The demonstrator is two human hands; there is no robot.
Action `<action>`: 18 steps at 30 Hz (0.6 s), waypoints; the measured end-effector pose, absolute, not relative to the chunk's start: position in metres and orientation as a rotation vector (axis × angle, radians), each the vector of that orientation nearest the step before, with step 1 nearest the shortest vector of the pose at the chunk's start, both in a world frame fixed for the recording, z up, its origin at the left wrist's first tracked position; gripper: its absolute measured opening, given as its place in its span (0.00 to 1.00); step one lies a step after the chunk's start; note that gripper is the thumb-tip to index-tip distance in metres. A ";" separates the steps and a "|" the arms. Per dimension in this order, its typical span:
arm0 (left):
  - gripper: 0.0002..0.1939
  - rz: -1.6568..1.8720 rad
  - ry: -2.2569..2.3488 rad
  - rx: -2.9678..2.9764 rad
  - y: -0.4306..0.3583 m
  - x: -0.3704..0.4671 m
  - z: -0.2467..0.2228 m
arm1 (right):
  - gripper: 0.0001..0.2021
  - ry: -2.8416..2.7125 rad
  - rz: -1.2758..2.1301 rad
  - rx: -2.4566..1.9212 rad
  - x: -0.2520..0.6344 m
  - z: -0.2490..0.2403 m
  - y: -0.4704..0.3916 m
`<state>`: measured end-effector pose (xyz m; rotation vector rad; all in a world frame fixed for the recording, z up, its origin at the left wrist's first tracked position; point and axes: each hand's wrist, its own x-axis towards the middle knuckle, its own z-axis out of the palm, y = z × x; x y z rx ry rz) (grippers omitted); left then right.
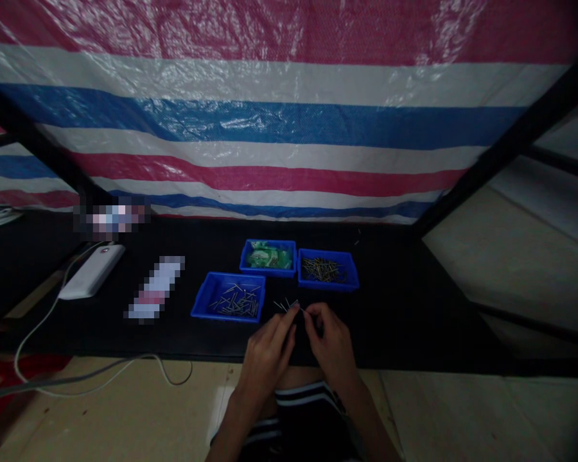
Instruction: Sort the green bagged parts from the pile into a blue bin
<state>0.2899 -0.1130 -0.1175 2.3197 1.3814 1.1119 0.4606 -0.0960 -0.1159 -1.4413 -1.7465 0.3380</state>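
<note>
Where the black table (414, 308) meets its near edge, two bare hands are seen close together: left hand (270, 350) & right hand (330, 343), fingertips pinched on a small fan of thin metal pins (286, 304), held just above the tabletop. Just beyond, to the left, a blue tray w/ pins (228, 298) is set. Farther back, a blue tray w/ green parts (268, 256) & another pin tray (327, 269) are placed side by side. At far left, a white power bank (92, 272) w/ cable is seen. Behind, a striped tarp (270, 122) is hung.

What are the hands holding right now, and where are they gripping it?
The left hand pinches a few thin metal pins by their near ends; the right hand touches them, but its grip cannot be told.
</note>
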 end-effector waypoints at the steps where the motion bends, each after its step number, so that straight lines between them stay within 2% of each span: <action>1: 0.21 1.076 1.362 2.320 -0.108 0.293 -0.117 | 0.04 -1.730 0.358 -1.402 0.461 -0.112 -0.096; 6: 0.11 1.107 1.287 2.251 -0.091 0.303 -0.116 | 0.05 -1.666 0.403 -1.232 0.461 -0.091 -0.090; 18: 0.10 1.162 1.259 1.894 -0.088 0.304 -0.119 | 0.04 -1.548 0.811 -1.064 0.456 -0.105 -0.079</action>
